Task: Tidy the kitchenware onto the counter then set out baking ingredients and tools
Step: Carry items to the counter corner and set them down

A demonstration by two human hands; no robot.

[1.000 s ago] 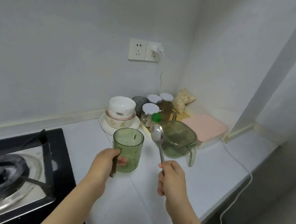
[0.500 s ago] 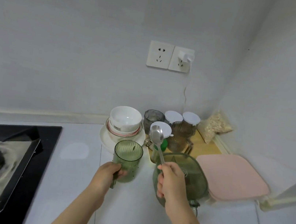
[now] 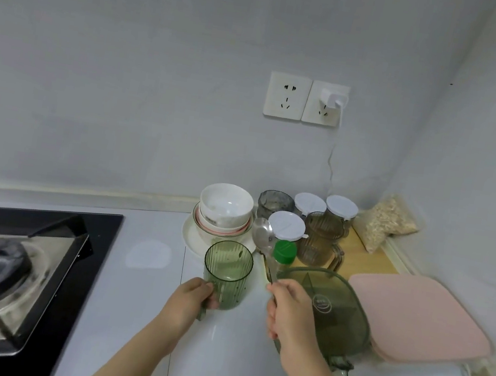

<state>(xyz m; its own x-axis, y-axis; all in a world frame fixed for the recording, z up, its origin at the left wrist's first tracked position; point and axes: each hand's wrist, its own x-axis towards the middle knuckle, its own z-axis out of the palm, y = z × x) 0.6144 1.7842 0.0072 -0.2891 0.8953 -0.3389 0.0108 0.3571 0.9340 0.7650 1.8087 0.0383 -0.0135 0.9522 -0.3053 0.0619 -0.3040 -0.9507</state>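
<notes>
Near six o'clock on the glossy white tabletop (image 3: 147, 269), gripping the ribbed translucent green plastic cup (image 3: 227, 273) by its side handle with the left hand (image 3: 191, 297), fingers curled round it; base on or just above the surface, cannot tell which. Pinching the handle of a long stainless steel spoon (image 3: 262, 233) in the clenched fingers of the right hand (image 3: 289, 313), bowl end up toward twelve, close to a small green-capped bottle (image 3: 284, 253). Likely to go wrong: knocking that bottle or the stacked white ceramic bowls (image 3: 225, 207) at eleven with the spoon tip if it swings toward the cup; tipping the light cup through a one-sided pull on its handle. Smooth, probably slippery surface; black glass gas hob (image 3: 3, 264) at nine, smoky green lidded container (image 3: 328, 309) under the right wrist, pink-lidded box (image 3: 414, 312) at three, white wall socket (image 3: 288, 95) at twelve, pale grey corner walls.
</notes>
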